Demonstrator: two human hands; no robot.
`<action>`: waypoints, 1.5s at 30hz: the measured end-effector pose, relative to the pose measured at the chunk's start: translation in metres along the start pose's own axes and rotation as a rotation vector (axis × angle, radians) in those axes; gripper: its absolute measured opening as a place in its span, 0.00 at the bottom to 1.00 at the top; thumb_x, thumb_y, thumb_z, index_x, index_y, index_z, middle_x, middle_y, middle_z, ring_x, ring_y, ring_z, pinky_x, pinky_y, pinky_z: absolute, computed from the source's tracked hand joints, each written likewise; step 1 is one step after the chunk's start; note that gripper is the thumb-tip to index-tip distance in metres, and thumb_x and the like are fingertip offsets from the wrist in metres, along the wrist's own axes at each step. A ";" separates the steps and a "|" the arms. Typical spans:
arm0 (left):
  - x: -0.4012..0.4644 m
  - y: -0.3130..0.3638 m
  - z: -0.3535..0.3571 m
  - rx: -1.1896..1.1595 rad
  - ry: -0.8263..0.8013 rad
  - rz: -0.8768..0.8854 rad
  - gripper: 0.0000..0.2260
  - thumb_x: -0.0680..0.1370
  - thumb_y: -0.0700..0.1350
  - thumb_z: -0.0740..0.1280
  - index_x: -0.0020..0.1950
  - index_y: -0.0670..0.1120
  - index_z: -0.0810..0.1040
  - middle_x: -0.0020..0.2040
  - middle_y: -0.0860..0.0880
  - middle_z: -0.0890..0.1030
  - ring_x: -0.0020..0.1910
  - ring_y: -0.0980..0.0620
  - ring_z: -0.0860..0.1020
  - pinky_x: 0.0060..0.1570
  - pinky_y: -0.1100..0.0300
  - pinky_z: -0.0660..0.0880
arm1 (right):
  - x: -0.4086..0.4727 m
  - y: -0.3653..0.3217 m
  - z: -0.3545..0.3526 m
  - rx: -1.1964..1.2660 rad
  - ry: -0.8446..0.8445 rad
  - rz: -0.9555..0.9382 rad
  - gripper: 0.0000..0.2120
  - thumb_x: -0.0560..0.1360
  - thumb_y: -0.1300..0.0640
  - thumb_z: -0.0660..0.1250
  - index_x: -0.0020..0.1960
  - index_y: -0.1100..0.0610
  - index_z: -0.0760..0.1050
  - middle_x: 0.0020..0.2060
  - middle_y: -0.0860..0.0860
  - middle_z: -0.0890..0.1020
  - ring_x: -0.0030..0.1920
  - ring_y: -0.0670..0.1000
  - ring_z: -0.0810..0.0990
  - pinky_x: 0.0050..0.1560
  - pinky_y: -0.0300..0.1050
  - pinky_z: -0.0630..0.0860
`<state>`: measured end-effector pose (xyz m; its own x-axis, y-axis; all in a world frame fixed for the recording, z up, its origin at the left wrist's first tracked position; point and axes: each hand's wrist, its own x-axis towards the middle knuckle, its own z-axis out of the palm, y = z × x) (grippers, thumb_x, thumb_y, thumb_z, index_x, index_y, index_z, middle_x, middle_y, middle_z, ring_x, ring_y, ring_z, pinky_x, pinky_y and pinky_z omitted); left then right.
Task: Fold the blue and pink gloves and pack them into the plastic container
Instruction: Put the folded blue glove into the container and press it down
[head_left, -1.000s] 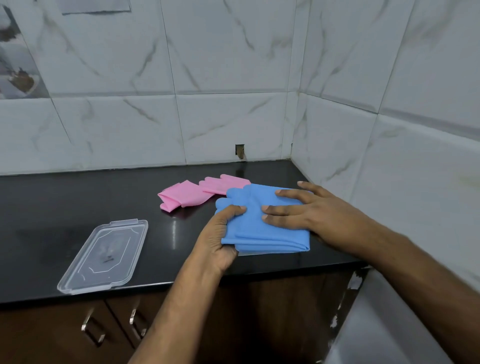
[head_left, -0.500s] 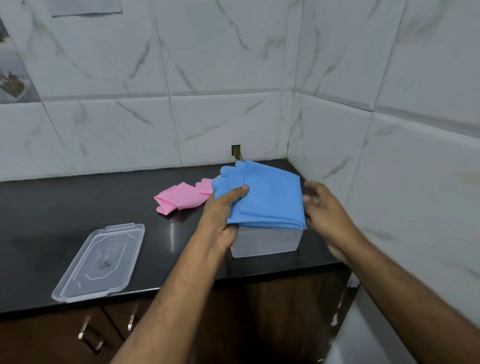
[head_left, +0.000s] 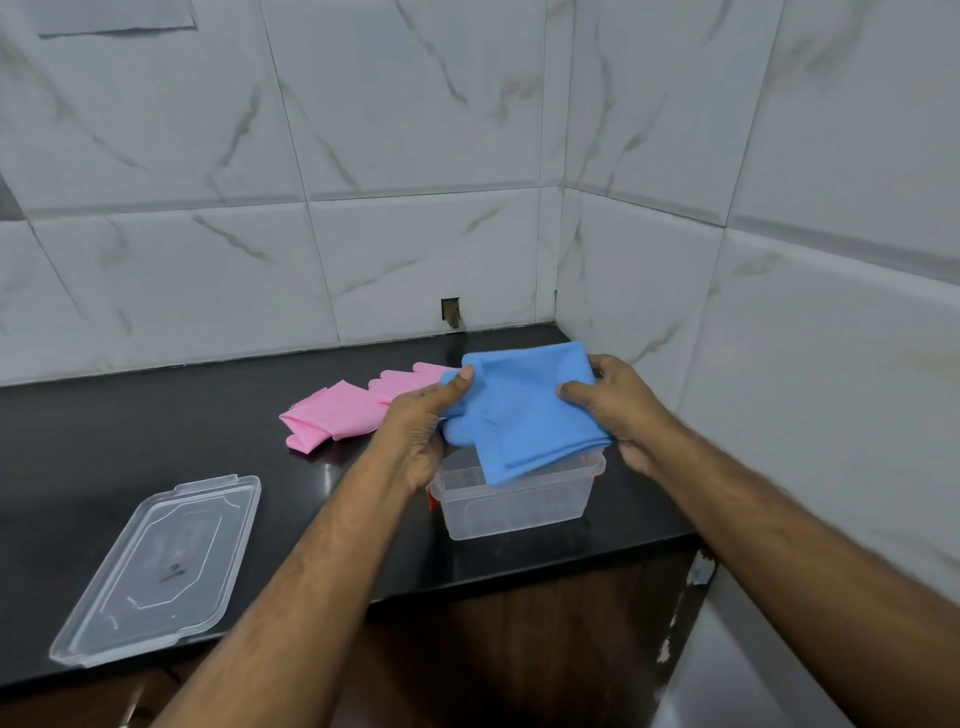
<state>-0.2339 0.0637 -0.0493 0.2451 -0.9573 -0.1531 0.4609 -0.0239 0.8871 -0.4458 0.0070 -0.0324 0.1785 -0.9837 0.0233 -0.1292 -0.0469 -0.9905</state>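
The folded blue gloves hang tilted just above the clear plastic container, their lower edge dipping into its open top. My left hand grips the gloves' left side, thumb on top. My right hand grips their right side. The pink gloves lie folded flat on the black counter, behind and left of the container, partly hidden by my left hand.
The container's clear lid lies near the counter's front edge at left. White marble-tiled walls close the counter at the back and right. Wooden cabinet fronts sit below.
The blue gloves were pressed flat on top of the container; both hands have lifted them, uncovering the container, and now tilt them down into its opening.
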 end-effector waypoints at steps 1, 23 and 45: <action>0.003 -0.002 -0.003 0.035 0.014 -0.012 0.06 0.74 0.43 0.77 0.41 0.40 0.88 0.45 0.43 0.89 0.41 0.48 0.88 0.37 0.54 0.84 | 0.002 0.005 0.001 -0.043 -0.002 -0.001 0.17 0.75 0.61 0.72 0.62 0.56 0.74 0.51 0.51 0.84 0.47 0.51 0.86 0.40 0.43 0.81; 0.029 -0.001 -0.007 0.850 0.212 0.228 0.18 0.72 0.49 0.78 0.59 0.48 0.79 0.50 0.47 0.84 0.49 0.48 0.84 0.52 0.48 0.83 | 0.023 0.040 0.013 -0.775 0.015 -0.222 0.27 0.80 0.37 0.60 0.72 0.51 0.66 0.59 0.54 0.81 0.50 0.53 0.79 0.48 0.45 0.72; 0.016 -0.017 -0.009 0.843 0.097 0.330 0.13 0.77 0.48 0.72 0.39 0.38 0.82 0.36 0.42 0.86 0.31 0.51 0.81 0.33 0.59 0.76 | 0.021 0.039 0.003 -0.760 0.023 -0.368 0.16 0.79 0.44 0.66 0.62 0.52 0.75 0.53 0.46 0.81 0.48 0.44 0.77 0.42 0.33 0.69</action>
<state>-0.2305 0.0514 -0.0706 0.3425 -0.9254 0.1625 -0.4128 0.0071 0.9108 -0.4444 -0.0153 -0.0710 0.3189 -0.8858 0.3371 -0.6892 -0.4609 -0.5591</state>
